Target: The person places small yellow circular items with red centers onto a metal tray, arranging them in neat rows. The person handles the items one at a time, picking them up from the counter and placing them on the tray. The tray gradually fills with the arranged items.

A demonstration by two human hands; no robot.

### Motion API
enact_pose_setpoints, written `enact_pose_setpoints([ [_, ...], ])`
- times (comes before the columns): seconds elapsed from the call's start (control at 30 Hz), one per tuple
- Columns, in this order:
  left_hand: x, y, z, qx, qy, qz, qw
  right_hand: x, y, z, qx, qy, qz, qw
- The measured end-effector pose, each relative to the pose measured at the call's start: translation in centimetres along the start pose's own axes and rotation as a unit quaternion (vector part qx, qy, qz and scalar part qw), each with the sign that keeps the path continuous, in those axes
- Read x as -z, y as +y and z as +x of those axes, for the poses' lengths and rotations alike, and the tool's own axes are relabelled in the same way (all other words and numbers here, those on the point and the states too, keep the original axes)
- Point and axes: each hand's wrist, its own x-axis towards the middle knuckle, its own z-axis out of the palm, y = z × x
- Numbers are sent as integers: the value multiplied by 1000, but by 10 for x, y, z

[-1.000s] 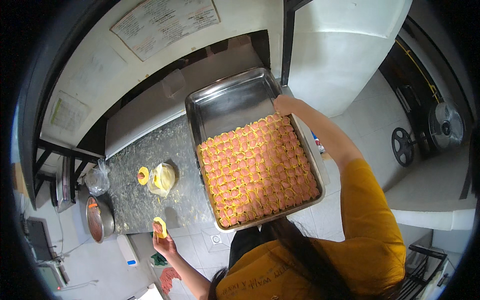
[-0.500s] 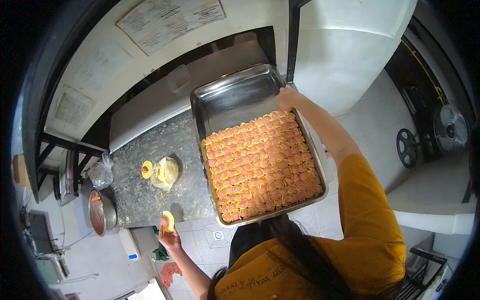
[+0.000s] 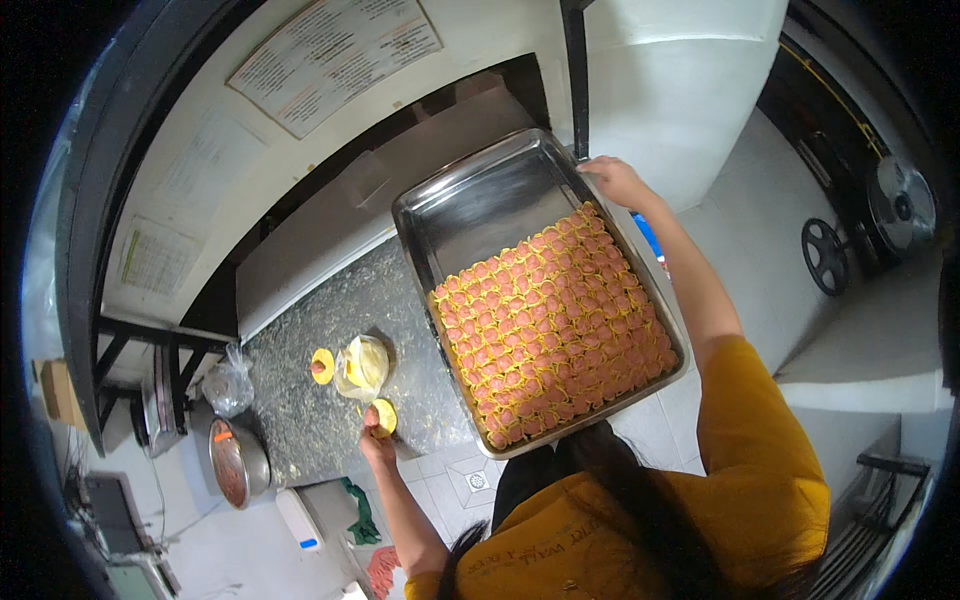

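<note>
Filled wrapper (image 3: pixel 384 420): left of the tray (image 3: pixel 478 210), pinched by the left hand (image 3: pixel 378 445), farther forward than before.
Right hand (image 3: pixel 615 182): at the tray's right rim, shifted outward; grip unclear.
Wrapper bag (image 3: pixel 361 368): left of the tray.
Steel bowl (image 3: pixel 258 468): farther left.
Room: tray's far end bare.
</note>
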Motion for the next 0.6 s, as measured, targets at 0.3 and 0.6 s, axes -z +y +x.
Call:
enact_pose_setpoints([
  [0.3, 15, 37, 17, -214, 44, 426, 878, 20, -63, -290, -388, 396, 136, 821],
  [0.6, 1, 117, 2, -197, 57, 703, 681, -103, -292, -313, -554, 398, 428, 593],
])
